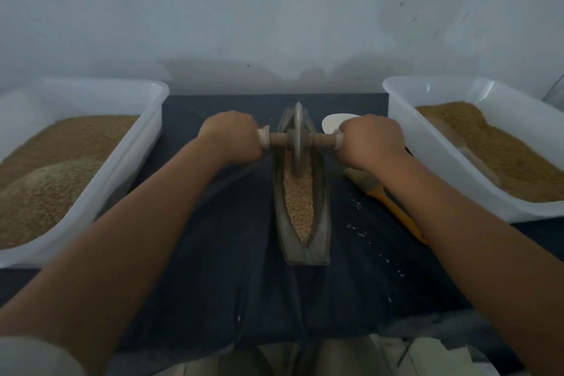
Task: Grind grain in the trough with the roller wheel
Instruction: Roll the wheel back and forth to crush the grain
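— Both hands gripping?
— Yes: left hand point(230, 137), right hand point(370, 140), each wrapped round an end of the wooden axle point(320, 140).
— The grey disc roller wheel point(297, 128)?
— Upright in the grey boat-shaped trough point(322, 223), on tan grain point(299, 201).

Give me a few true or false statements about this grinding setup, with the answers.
1. Both the left hand and right hand grip the roller wheel's axle. True.
2. The wheel stands at the trough's near end. False: toward the far end; grain lies nearer.
3. Both the left tub and right tub hold grain. True.
4. The yellow-handled brush lies left of the trough. False: right of it, under the right forearm.
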The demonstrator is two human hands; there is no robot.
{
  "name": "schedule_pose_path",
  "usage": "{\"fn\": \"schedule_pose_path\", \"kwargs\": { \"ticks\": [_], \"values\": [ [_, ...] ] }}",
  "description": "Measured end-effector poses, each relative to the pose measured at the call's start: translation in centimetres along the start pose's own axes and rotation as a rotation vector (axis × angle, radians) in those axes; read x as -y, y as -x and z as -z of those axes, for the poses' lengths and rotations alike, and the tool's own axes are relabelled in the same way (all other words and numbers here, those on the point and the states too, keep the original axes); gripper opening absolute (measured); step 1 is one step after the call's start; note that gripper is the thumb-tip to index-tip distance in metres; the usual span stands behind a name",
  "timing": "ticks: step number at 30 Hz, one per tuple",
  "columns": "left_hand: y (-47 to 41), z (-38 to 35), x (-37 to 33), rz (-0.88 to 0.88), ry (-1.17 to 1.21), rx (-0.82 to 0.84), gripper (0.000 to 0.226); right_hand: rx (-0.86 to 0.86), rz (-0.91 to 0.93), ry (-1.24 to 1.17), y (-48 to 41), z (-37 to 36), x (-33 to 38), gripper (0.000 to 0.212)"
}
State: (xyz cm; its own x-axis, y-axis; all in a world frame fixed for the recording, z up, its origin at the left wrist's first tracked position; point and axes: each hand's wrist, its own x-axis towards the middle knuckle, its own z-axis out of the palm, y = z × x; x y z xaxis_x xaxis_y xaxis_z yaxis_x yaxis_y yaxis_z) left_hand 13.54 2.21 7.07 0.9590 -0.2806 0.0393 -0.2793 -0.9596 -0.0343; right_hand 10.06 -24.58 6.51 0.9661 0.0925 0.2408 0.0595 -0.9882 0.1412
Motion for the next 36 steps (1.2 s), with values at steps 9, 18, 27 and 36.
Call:
{"fn": "schedule_pose_path", "kwargs": {
  "ticks": [9,18,27,36],
  "values": [
    [11.5,-2.5,0.9,-0.214,-0.04,-0.219,0.032,0.075,0.217,-0.19,9.1,2.0,-1.9,0.039],
    [1.3,-1.1,-0.4,0.048,-0.007,-0.105,0.03,-0.057,0.049,-0.011,0.4,0.7,-0.1,0.031],
    [12.5,-2.5,0.4,-0.134,-0.056,-0.232,0.035,-0.104,0.263,-0.13,10.4,1.4,-1.6,0.029],
    [1.7,0.8,-1.6,0.021,-0.062,-0.121,0.028,-0.012,0.002,-0.075,0.9,-0.4,-0.6,0.043]
  ]
}}
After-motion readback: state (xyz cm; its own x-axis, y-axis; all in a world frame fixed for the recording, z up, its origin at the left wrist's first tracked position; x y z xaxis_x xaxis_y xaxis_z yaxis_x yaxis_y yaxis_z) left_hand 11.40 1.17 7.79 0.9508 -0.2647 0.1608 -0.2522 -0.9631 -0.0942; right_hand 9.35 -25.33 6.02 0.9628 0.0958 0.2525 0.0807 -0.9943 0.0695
